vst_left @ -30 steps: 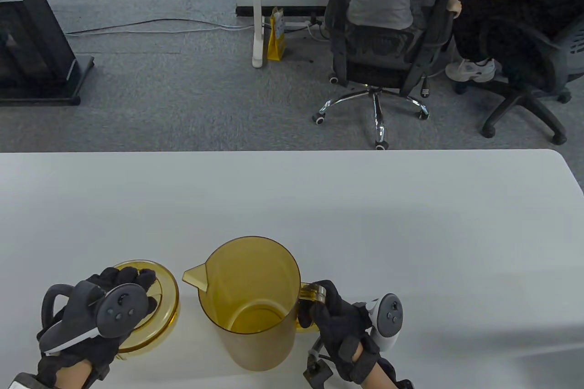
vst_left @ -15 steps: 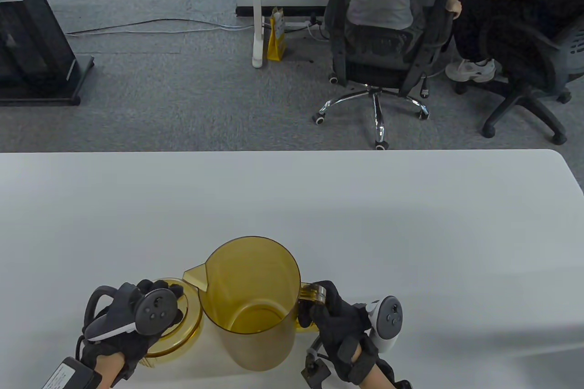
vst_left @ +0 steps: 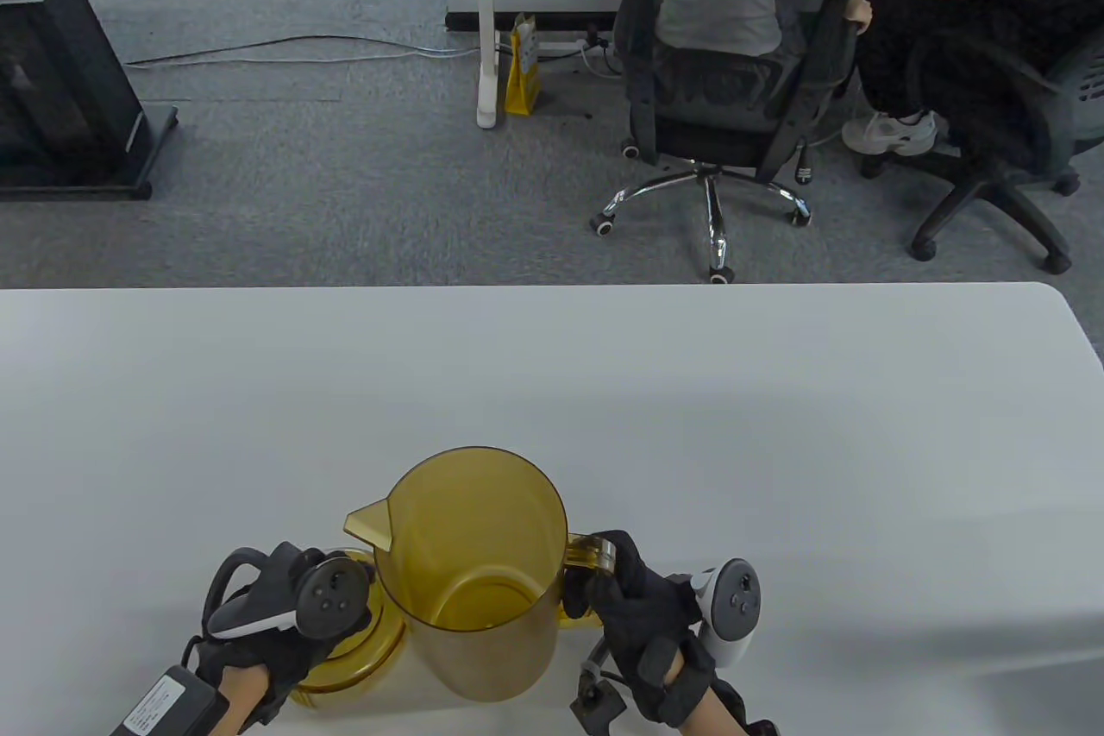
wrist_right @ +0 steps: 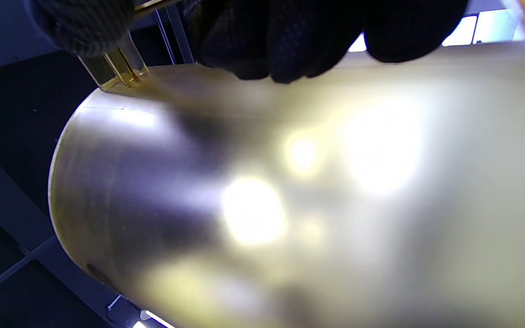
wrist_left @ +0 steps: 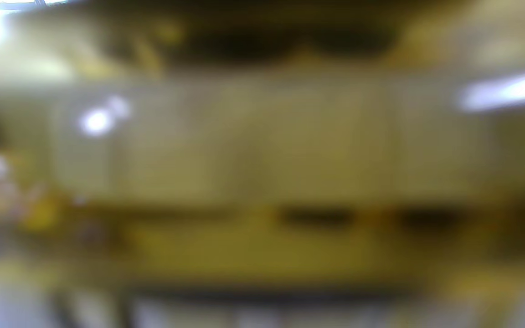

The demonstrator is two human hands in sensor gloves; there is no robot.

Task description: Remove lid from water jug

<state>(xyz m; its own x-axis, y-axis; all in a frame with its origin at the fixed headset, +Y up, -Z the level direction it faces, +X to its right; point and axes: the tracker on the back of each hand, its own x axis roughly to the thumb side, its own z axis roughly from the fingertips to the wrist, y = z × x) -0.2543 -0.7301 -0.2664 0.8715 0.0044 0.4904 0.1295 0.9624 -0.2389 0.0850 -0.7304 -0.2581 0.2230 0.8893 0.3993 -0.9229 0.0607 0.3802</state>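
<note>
My right hand (vst_left: 642, 624) grips the open water jug (vst_left: 470, 572) by its handle while my left hand (vst_left: 285, 624) grasps the lid (vst_left: 358, 667) beside its base; careless lowering could knock the jug.

No legible text anywhere.

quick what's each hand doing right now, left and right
Left hand: holds the round amber plastic lid beside the jug.
Right hand: grips the handle of the open amber plastic water jug.
</note>
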